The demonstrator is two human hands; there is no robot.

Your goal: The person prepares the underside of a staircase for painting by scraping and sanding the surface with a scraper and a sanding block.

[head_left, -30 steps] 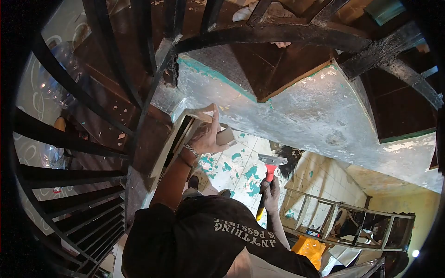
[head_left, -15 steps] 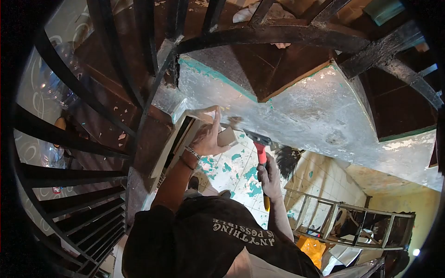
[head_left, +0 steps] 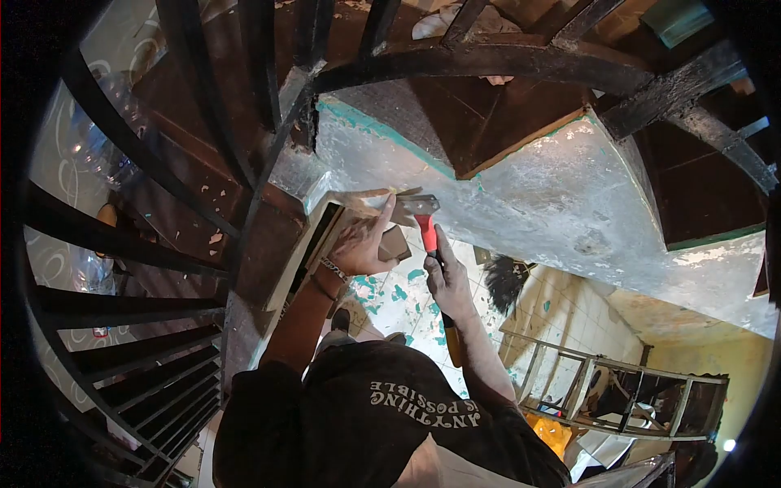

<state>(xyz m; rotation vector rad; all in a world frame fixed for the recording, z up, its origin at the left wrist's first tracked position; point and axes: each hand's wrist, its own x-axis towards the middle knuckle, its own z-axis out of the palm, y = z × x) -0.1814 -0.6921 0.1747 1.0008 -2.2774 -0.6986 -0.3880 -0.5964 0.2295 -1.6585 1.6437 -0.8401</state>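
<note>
"While you study the head view, tell me where both hands are."

"Near the middle of the frame. The right hand (head_left: 450, 286) is curled closed around the black grip of a wide metal-headed scraper (head_left: 426, 232), red at the neck and yellow towards the tail. Its head lies just above centre, at the lower border of the mottled grey plaster stair side (head_left: 529, 199). I can't tell whether the edge actually touches."

"And the left?"

"The left hand (head_left: 356, 248), left of centre, is spread, thumb out and forefinger extended towards the brown, board-like edge (head_left: 356, 198). It doesn't appear to grip anything, though what is under the palm is hidden."

"How would you handle the tool there?"

"I'd hold it low, nearly flat to the surface, with short, even strokes; too steep and a corner could gouge the plaster. I'd also draw that forefinger back. It's right beside the metal head, so a slip could cut it."

"Anything lower down?"

"Turquoise flakes (head_left: 399, 293) are scattered over the white tiled floor (head_left: 573, 299) around the centre, with a black bristly bundle (head_left: 506, 283) right of centre. Loose bits may slide underfoot, so I'd plant both feet before pressing hard."
</note>
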